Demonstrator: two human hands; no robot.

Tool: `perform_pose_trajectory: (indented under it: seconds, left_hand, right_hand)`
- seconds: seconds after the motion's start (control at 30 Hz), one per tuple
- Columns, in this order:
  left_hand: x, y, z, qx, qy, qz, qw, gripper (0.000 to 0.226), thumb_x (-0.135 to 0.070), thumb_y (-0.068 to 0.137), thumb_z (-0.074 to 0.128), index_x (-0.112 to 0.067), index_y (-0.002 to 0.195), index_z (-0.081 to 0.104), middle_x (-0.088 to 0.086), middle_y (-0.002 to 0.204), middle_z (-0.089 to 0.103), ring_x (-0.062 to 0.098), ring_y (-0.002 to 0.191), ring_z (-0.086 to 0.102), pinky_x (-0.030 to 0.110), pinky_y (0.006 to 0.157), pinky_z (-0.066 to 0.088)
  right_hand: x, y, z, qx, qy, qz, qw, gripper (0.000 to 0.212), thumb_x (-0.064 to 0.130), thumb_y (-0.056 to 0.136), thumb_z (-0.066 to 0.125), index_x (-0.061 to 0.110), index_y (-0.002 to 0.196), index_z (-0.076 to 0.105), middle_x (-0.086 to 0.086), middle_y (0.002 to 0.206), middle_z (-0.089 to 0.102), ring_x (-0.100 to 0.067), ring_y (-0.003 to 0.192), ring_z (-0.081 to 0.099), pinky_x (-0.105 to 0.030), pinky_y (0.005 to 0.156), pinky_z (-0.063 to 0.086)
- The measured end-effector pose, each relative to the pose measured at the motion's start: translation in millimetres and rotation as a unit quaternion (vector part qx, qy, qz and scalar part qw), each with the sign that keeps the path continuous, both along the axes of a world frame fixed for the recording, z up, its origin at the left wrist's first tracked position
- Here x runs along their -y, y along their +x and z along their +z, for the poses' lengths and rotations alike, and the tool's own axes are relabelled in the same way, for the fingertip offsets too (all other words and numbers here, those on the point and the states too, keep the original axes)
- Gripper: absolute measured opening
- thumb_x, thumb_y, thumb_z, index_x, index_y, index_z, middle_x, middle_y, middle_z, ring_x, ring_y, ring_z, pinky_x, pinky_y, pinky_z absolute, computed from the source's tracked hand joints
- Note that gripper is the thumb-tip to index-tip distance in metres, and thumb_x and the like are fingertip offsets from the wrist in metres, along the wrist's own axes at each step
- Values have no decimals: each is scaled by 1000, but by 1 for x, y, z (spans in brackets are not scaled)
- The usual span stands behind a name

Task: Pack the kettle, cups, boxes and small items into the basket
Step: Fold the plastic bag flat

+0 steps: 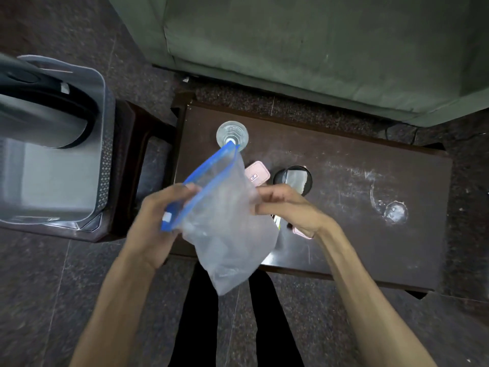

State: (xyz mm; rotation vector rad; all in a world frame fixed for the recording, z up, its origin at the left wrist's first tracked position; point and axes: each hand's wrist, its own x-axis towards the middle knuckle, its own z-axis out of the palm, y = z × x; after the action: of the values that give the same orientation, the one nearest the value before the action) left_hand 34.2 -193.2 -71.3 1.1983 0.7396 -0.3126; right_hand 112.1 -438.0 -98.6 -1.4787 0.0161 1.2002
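A clear zip bag (pixel 225 229) with a blue seal strip hangs above the near edge of the dark table (pixel 357 207). My left hand (pixel 158 221) grips its blue rim. My right hand (pixel 288 207) pinches the bag's right side. On the table stand a clear glass (pixel 230 131), a pink box (pixel 258 172) and a dark cup (pixel 293 178) with a silvery packet in it. A pink item (pixel 301 233) and another small item peek out under my right hand. The grey basket (pixel 79 144) at left holds the grey kettle (pixel 34 115).
The basket rests on a dark brown stool (pixel 132 144) left of the table. A green sofa (pixel 317 49) lies beyond the table. A white ring stain (pixel 395 211) marks the table's right half. My dark-clothed legs (pixel 198 327) stand below on the speckled floor.
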Motion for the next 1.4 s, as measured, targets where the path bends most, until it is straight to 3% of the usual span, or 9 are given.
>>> perform_pose_trajectory:
  seconds: [0.07,0.2,0.37,0.5,0.73,0.83,1.0,1.17,1.4]
  left_hand:
    - [-21,-2,-9,-60,-102,109,987,34,-36,99,59,-13,90,83,-3,86,79,11,75,75,24,65,58]
    - [-45,-34,-36,-133,-146,166,966,67,-66,96,48,-12,132,66,9,128,73,27,126,66,46,109,48]
    - [-32,-65,-42,-136,-42,88,986,47,-43,92,67,-20,133,65,9,125,77,22,114,74,40,100,52]
    - [-39,-69,-44,-164,-12,169,972,51,-20,93,73,-18,140,52,7,120,78,19,100,79,36,91,57]
    - [-70,-75,-42,-106,8,267,958,37,7,90,69,-4,125,62,3,80,81,10,72,76,22,69,62]
    - [-94,-73,-40,-82,40,275,957,35,7,89,70,-10,118,62,-2,75,77,12,72,73,24,74,59]
    - [-136,-77,-34,2,78,195,978,48,5,86,74,-23,124,68,-3,77,74,12,77,72,21,76,59]
    - [-177,-76,-29,21,170,141,975,70,2,86,78,-40,139,62,-2,86,77,10,84,74,21,80,58]
    - [-211,-71,-19,70,225,81,968,80,-5,70,85,-45,136,64,-7,101,60,9,87,58,23,86,54]
  right_hand:
    - [-14,-7,0,-4,-41,-57,998,15,0,96,68,-6,105,77,-15,107,78,-17,98,68,-34,98,50]
    - [-39,-21,-8,-23,-81,-163,983,14,12,96,72,0,99,80,-5,88,76,-11,81,68,-21,78,51]
    - [-63,-34,-15,-33,-82,-171,981,11,19,94,76,11,97,83,-2,92,79,-9,82,69,-17,76,53]
    - [-89,-36,-12,-6,-54,-171,984,15,14,96,74,22,89,86,8,90,81,3,79,71,-7,70,51]
    - [-127,-32,-11,41,-69,-199,977,12,7,95,74,6,104,82,-6,86,83,-7,78,76,-24,79,57]
    - [-140,-31,-10,75,-81,-204,973,26,4,93,76,10,118,73,-11,86,83,-15,78,79,-38,87,59]
    - [-157,-22,-3,180,-53,-82,979,66,5,89,81,29,146,56,-3,78,80,-7,76,73,-19,81,54]
    - [-180,-9,7,268,-78,43,959,60,-4,82,81,34,128,72,4,83,74,-11,86,75,-22,89,54]
    - [-218,7,1,258,-106,32,960,44,-3,81,82,27,113,79,9,78,72,-2,70,61,-18,78,54]
